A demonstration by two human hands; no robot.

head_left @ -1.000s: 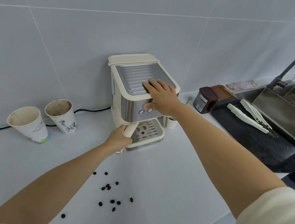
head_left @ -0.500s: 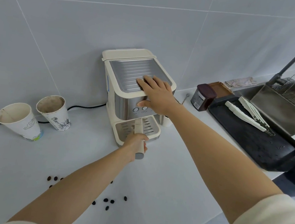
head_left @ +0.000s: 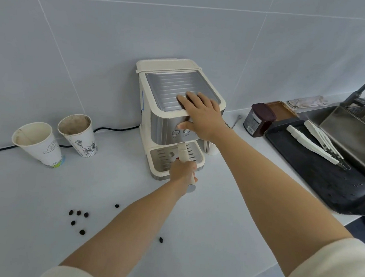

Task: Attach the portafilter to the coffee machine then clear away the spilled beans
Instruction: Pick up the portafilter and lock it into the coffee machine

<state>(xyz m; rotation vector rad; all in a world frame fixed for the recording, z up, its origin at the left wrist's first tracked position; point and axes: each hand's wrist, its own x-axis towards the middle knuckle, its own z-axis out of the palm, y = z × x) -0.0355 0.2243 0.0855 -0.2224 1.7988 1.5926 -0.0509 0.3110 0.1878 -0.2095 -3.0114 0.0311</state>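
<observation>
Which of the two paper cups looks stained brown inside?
The right paper cup, nearer the coffee machine; its inside is brown, while the left paper cup is mostly clean.

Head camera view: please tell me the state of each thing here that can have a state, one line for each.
Cream and steel coffee machine: upright, plugged in.
Cream-handled portafilter: seated under the machine, handle pointing forward.
Left hand: closed on the portafilter handle.
Right hand: flat on the machine top.
Dark coffee beans: scattered on the counter.
Two paper cups: upright, stained.
Brown-lidded jar: closed.
</observation>
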